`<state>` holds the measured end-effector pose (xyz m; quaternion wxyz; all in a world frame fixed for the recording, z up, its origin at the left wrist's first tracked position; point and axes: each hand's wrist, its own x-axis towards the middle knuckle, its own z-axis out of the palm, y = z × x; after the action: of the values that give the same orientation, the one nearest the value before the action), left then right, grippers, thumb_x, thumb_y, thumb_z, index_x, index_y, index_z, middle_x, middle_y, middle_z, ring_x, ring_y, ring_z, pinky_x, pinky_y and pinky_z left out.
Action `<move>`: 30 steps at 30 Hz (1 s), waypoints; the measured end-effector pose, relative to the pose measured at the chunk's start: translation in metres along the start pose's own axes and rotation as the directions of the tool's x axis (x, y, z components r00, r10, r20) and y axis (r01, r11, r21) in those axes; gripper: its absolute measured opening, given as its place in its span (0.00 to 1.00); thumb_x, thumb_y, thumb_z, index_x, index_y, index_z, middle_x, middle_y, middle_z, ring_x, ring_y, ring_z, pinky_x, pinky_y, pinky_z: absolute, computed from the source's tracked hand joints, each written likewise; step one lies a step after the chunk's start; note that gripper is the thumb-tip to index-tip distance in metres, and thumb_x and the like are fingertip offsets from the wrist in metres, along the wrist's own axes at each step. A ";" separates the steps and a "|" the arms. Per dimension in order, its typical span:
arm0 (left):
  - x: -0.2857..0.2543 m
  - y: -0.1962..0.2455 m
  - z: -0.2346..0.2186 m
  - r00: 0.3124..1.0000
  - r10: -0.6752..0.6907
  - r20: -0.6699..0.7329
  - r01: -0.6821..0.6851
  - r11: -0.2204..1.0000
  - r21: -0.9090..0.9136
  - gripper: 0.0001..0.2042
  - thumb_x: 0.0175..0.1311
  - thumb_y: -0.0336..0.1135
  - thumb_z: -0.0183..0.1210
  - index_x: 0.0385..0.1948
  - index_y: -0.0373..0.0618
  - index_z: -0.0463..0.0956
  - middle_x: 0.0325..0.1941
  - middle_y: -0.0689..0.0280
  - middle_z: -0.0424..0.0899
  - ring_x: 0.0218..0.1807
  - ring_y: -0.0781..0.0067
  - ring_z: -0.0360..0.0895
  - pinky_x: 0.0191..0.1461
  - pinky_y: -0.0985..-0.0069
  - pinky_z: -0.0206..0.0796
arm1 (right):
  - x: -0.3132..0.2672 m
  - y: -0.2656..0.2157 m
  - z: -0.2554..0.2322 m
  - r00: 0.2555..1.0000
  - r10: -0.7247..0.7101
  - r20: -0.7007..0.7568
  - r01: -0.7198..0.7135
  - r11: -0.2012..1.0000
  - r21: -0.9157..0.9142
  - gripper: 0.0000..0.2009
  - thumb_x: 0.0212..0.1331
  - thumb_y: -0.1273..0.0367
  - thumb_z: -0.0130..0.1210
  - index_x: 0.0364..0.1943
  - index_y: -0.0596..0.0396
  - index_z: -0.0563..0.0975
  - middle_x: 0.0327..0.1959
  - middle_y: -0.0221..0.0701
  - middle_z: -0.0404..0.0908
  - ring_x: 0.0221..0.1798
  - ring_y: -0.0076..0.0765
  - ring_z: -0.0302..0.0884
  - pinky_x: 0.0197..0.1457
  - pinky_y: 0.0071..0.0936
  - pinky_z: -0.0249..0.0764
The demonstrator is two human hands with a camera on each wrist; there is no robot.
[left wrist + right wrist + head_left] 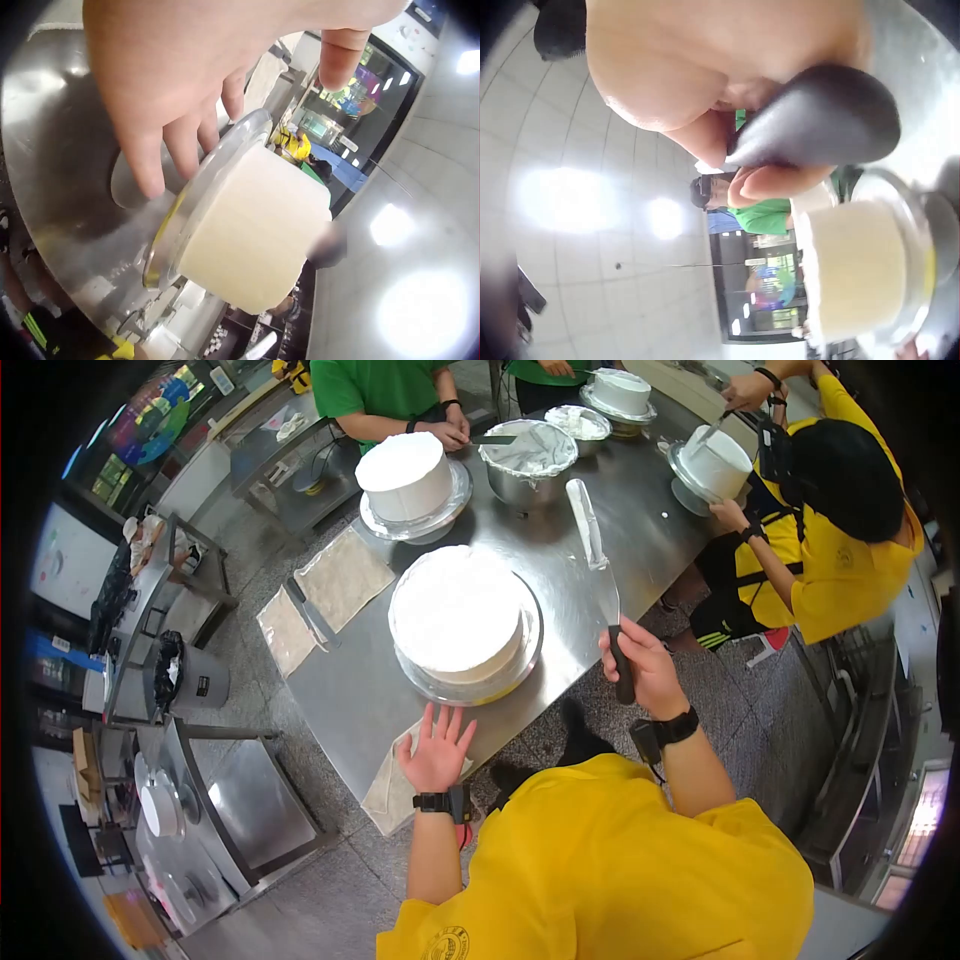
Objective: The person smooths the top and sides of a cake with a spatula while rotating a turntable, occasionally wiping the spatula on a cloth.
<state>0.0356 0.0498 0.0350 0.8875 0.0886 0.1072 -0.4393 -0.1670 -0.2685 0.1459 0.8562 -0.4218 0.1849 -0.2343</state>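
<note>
A round cake (455,610) coated in smooth white cream stands on a turntable (533,635) in front of me. My left hand (437,753) is spread beside the turntable's near edge, its fingers straight. In the left wrist view, those fingertips reach right at the turntable's rim (259,124), below the cake (247,229). My right hand (648,672) grips a palette knife by its black handle (623,668), off to the right of the cake. White cream coats the tip half of its blade (588,525), which points away from me. The right wrist view shows fingers curled round the handle (825,120).
Another white cake (403,475) on a turntable stands beyond mine, near a metal bowl (530,485) of cream. Cloths (345,580) and a palette knife (312,615) lie at the left edge. A person in yellow (840,550) works on a cake (715,463) at right.
</note>
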 end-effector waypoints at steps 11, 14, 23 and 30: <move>0.010 -0.050 -0.007 0.944 0.281 -0.171 -0.277 0.960 0.046 0.35 0.65 0.53 0.53 0.73 0.48 0.61 0.74 0.58 0.69 0.76 0.51 0.62 0.80 0.39 0.42 | 0.232 -0.015 -0.130 0.970 -0.185 -0.155 0.112 0.913 -0.393 0.24 0.74 0.69 0.52 0.72 0.55 0.69 0.44 0.28 0.83 0.31 0.16 0.71 0.35 0.17 0.71; 0.012 -0.069 0.002 0.897 0.374 -0.237 -0.379 0.925 0.022 0.33 0.64 0.52 0.53 0.71 0.47 0.63 0.72 0.59 0.71 0.74 0.52 0.64 0.80 0.39 0.44 | 0.290 -0.019 -0.141 0.969 -0.220 -0.113 0.155 0.896 -0.416 0.23 0.74 0.68 0.53 0.71 0.54 0.70 0.44 0.27 0.83 0.30 0.16 0.71 0.37 0.17 0.72; 0.026 -0.107 0.020 0.769 0.511 -0.384 -0.521 0.849 0.085 0.30 0.61 0.51 0.57 0.65 0.46 0.70 0.65 0.59 0.78 0.67 0.56 0.72 0.77 0.45 0.52 | 0.342 -0.004 -0.147 0.759 -0.632 0.154 0.320 0.157 -0.934 0.22 0.68 0.71 0.56 0.65 0.36 0.78 0.42 0.33 0.81 0.45 0.45 0.80 0.46 0.37 0.79; 0.029 -0.111 0.022 0.772 0.515 -0.371 -0.500 0.854 0.144 0.29 0.61 0.52 0.57 0.60 0.46 0.74 0.59 0.62 0.80 0.63 0.59 0.73 0.75 0.47 0.54 | 0.315 0.010 -0.173 0.741 -0.624 0.247 0.231 -0.109 -0.967 0.27 0.63 0.74 0.57 0.67 0.34 0.76 0.44 0.29 0.80 0.44 0.42 0.79 0.45 0.38 0.79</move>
<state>-0.0334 -0.0446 0.0410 0.9304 0.2177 0.2488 -0.1582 0.0053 -0.5484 0.0011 0.1715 -0.8731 0.2645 -0.3718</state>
